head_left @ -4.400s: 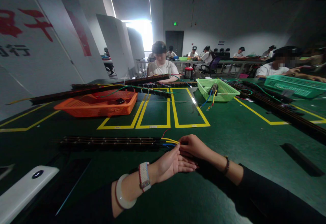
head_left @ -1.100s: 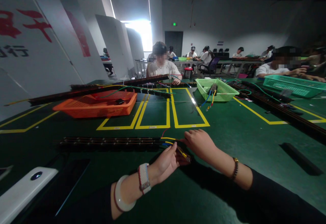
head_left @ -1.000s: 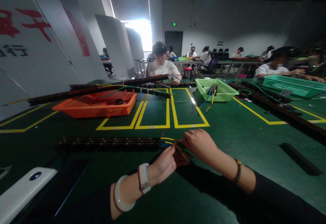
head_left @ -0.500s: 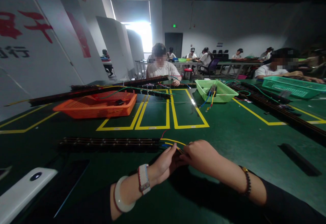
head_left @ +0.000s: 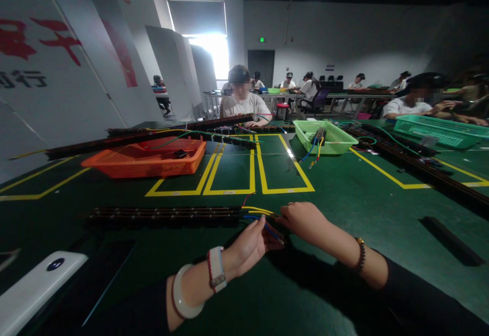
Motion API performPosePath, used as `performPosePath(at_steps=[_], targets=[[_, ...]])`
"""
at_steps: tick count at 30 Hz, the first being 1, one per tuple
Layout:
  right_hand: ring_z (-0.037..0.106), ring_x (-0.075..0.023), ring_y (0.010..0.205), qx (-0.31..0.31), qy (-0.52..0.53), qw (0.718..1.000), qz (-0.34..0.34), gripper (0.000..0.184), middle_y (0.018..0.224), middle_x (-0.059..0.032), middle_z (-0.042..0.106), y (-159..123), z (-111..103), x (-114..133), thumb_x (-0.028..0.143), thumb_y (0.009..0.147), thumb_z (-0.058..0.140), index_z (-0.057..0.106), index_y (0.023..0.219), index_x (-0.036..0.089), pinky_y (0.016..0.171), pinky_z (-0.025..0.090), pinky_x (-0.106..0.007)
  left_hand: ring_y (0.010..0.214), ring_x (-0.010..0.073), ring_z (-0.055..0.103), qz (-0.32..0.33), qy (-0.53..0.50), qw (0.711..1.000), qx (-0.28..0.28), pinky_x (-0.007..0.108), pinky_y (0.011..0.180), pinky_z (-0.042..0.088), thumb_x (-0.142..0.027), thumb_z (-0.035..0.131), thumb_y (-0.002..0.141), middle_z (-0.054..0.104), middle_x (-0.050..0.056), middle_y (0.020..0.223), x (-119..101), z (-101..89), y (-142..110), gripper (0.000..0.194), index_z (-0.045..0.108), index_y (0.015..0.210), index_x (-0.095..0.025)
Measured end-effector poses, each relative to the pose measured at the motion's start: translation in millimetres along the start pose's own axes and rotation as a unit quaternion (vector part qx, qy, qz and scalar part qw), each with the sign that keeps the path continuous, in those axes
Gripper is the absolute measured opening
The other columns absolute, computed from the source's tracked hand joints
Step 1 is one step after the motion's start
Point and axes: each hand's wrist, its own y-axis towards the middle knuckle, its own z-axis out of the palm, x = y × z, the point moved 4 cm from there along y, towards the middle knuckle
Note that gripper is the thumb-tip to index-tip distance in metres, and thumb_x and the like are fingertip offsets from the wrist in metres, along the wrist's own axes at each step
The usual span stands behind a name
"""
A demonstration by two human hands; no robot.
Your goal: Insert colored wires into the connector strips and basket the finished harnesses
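A long dark strip (head_left: pixel 160 216) lies across the green table (head_left: pixel 344 193) in front of me, with yellow, blue and red wires (head_left: pixel 256 211) coming out of its right end. My left hand (head_left: pixel 250 244) pinches a blue wire (head_left: pixel 272 230) just right of that end. Beside it, my right hand (head_left: pixel 303 220) is curled with its fingers closed on the yellow wires at the strip's end. Both wrists wear bracelets.
An orange basket (head_left: pixel 147 157) stands at the back left, a green basket (head_left: pixel 326 135) with wires at the back right, and yellow taped boxes (head_left: pixel 244 168) between them. A white device (head_left: pixel 32 290) lies near left. Other people sit working across the table and beyond.
Over the last second my right hand drew back toward me and then out again to the strip's end. My left hand now pinches a blue wire instead of a yellow one.
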Motion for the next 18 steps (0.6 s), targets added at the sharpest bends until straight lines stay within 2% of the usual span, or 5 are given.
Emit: performPosePath(at_steps=[3,7,10,13,18], targets=[[0.065,-0.0206,0.069,-0.015,0.001,1.0,0.005,0.03,0.076,-0.0098,0.067,-1,-4,0,0.036,0.091,0.049,0.067,0.081,0.014,0.058,0.043,-0.026,0.078,0.0168,0.063,0.0,-0.004,1.0,-0.01,0.034,0.081,0.048,-0.027,0.04,0.095,0.063,0.007,0.087,0,-0.7,0,0.018,0.053,0.097,-0.015],[0.064,-0.0223,0.08,-0.096,-0.015,0.995,0.018,0.031,0.085,-0.0115,0.065,-9,-22,10,0.04,0.091,0.048,0.065,0.086,0.014,0.065,0.044,-0.028,0.073,0.0166,0.063,0.0,-0.009,1.0,-0.024,0.034,0.079,0.049,-0.028,0.043,0.094,0.063,0.006,0.082,3,-5.0,4,0.017,0.054,0.093,-0.015],[0.063,-0.0206,0.076,-0.057,0.006,0.998,-0.023,0.032,0.081,-0.0093,0.066,-15,-22,22,0.044,0.088,0.052,0.066,0.086,0.016,0.063,0.043,-0.027,0.068,0.0132,0.06,-0.007,-0.027,0.999,-0.021,0.03,0.076,0.048,-0.026,0.045,0.093,0.06,0.003,0.075,4,-5.7,4,0.016,0.053,0.085,-0.014],[0.064,-0.02,0.071,-0.009,0.011,0.998,-0.056,0.026,0.077,-0.0083,0.067,-18,-16,30,0.038,0.088,0.055,0.068,0.085,0.016,0.061,0.042,-0.026,0.065,0.011,0.058,-0.008,-0.037,0.999,-0.027,0.03,0.079,0.049,-0.024,0.044,0.093,0.059,0.003,0.075,3,-5.2,3,0.016,0.051,0.083,-0.014],[0.065,-0.0198,0.071,-0.004,0.003,0.998,-0.068,0.022,0.077,-0.0099,0.067,-16,-12,31,0.026,0.09,0.051,0.069,0.082,0.015,0.06,0.042,-0.026,0.072,0.0143,0.061,-0.014,-0.034,0.999,-0.033,0.033,0.082,0.048,-0.026,0.044,0.094,0.06,0.004,0.075,4,-5.1,3,0.017,0.052,0.083,-0.015]])
